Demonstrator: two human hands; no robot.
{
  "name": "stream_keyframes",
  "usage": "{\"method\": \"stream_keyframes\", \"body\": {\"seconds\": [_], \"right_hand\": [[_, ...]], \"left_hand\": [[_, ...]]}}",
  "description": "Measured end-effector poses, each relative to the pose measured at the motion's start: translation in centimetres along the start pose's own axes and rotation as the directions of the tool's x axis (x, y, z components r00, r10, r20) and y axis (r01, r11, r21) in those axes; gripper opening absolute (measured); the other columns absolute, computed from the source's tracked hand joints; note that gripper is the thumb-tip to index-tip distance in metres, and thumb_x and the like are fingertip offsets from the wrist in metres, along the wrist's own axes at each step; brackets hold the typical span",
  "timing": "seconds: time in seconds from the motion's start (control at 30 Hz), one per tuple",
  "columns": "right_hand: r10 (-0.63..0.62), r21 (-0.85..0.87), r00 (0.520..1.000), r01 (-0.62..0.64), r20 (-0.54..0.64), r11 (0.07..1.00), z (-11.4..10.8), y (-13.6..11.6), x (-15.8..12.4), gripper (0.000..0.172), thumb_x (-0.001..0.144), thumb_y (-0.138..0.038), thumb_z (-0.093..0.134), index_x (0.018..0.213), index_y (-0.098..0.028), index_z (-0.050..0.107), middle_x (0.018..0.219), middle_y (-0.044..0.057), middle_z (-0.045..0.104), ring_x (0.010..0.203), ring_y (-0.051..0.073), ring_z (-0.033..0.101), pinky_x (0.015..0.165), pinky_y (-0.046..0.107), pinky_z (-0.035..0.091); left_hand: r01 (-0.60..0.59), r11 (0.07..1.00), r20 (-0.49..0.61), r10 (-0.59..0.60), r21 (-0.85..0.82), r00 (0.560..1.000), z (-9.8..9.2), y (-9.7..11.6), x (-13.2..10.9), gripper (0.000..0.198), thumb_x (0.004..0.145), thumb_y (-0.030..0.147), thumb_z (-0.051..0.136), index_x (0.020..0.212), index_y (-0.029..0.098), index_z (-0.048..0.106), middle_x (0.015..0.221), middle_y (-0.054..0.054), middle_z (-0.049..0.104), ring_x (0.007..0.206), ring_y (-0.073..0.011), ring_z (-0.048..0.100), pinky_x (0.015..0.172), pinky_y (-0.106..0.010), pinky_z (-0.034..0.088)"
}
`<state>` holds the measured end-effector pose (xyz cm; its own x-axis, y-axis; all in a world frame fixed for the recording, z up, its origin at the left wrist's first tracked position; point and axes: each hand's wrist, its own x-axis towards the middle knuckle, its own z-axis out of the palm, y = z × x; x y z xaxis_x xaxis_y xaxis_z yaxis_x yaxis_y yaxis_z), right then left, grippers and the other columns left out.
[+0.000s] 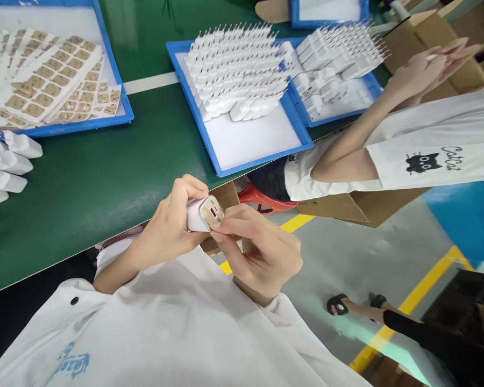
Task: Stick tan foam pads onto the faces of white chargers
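Note:
My left hand (pixel 167 223) is wrapped round a white charger (pixel 195 216), holding it just beyond the table edge. Its end face, with a slot for a plug, points to the right and carries a tan sticker (pixel 208 206) with green marks. Thumb and forefinger of my right hand (pixel 264 244) pinch at the lower corner of that sticker, against the charger's rim; the exact contact is partly hidden by the fingertips.
On the green table (pixel 145 156) stand a blue tray (pixel 210 148) of white chargers with upright pins, a second such tray (pixel 339 115), and a tray (pixel 123 110) of tan sticker sheets. More chargers (pixel 12 161) lie left. A co-worker's hands (pixel 421 70) are at the right.

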<state>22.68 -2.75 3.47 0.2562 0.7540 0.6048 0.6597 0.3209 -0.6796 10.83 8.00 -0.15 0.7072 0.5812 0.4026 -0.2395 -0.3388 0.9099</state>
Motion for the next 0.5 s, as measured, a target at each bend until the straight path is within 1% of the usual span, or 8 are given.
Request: {"method": "stream_keyframes", "body": {"seconds": [0.07,0.13,0.27,0.33,0.4,0.5], "right_hand": [[0.06,0.019,0.998,-0.061,0.027,0.998,-0.3,-0.2,0.0,0.017,0.089,-0.008,0.064,0.093,-0.025,0.066,0.069,0.0,0.059,0.059,0.014,0.056,0.052,0.029,0.046],[0.103,0.04,0.993,-0.105,0.054,0.994,-0.6,-0.4,0.2,0.015,0.09,-0.009,0.064,0.091,-0.024,0.066,0.069,0.0,0.059,0.059,0.013,0.055,0.052,0.028,0.044],[0.206,0.092,0.971,-0.218,0.121,0.972,-1.1,-0.7,0.9,0.014,0.09,-0.01,0.062,0.082,-0.022,0.064,0.067,-0.002,0.058,0.057,0.011,0.051,0.051,0.025,0.042],[0.27,0.12,0.945,-0.294,0.183,0.948,-1.4,-0.8,1.3,0.016,0.091,-0.012,0.062,0.079,-0.021,0.062,0.064,-0.003,0.057,0.054,0.01,0.05,0.051,0.024,0.042],[0.337,0.123,0.908,-0.374,0.249,0.919,-1.8,-0.8,1.7,0.016,0.092,-0.017,0.062,0.077,-0.021,0.062,0.061,-0.004,0.057,0.052,0.01,0.051,0.05,0.023,0.043],[0.42,0.113,0.857,-0.469,0.298,0.876,-2.1,-0.7,2.1,0.02,0.094,-0.027,0.064,0.075,-0.021,0.063,0.059,-0.004,0.058,0.051,0.01,0.052,0.048,0.023,0.043]], "left_hand": [[-0.001,1.0,0.004,0.001,0.02,1.0,-0.1,0.1,0.1,0.046,0.083,0.02,0.079,0.105,0.028,0.04,0.104,0.001,0.052,0.079,-0.0097,0.056,0.064,-0.023,0.042],[0.002,0.999,0.013,-0.002,0.032,1.0,-0.2,0.1,0.2,0.046,0.083,0.022,0.08,0.104,0.028,0.04,0.104,0.001,0.053,0.079,-0.0097,0.056,0.063,-0.023,0.041],[0.012,0.999,0.027,-0.013,0.045,1.0,-0.1,0.1,0.3,0.044,0.084,0.033,0.081,0.102,0.028,0.041,0.104,0.001,0.055,0.078,-0.0103,0.057,0.062,-0.024,0.041],[0.01,0.999,0.032,-0.012,0.045,0.999,-0.1,0.0,0.3,0.044,0.084,0.036,0.081,0.102,0.028,0.041,0.104,0.001,0.055,0.077,-0.0104,0.056,0.062,-0.024,0.041],[-0.001,0.999,0.036,0.0,0.035,0.999,-0.1,-0.2,0.3,0.044,0.084,0.035,0.081,0.102,0.028,0.042,0.105,0.001,0.056,0.076,-0.0102,0.056,0.061,-0.024,0.04],[-0.022,0.999,0.052,0.021,0.028,0.998,-0.2,-0.3,0.4,0.044,0.084,0.035,0.082,0.102,0.027,0.042,0.105,0.0,0.056,0.075,-0.0103,0.055,0.061,-0.024,0.04]]}}
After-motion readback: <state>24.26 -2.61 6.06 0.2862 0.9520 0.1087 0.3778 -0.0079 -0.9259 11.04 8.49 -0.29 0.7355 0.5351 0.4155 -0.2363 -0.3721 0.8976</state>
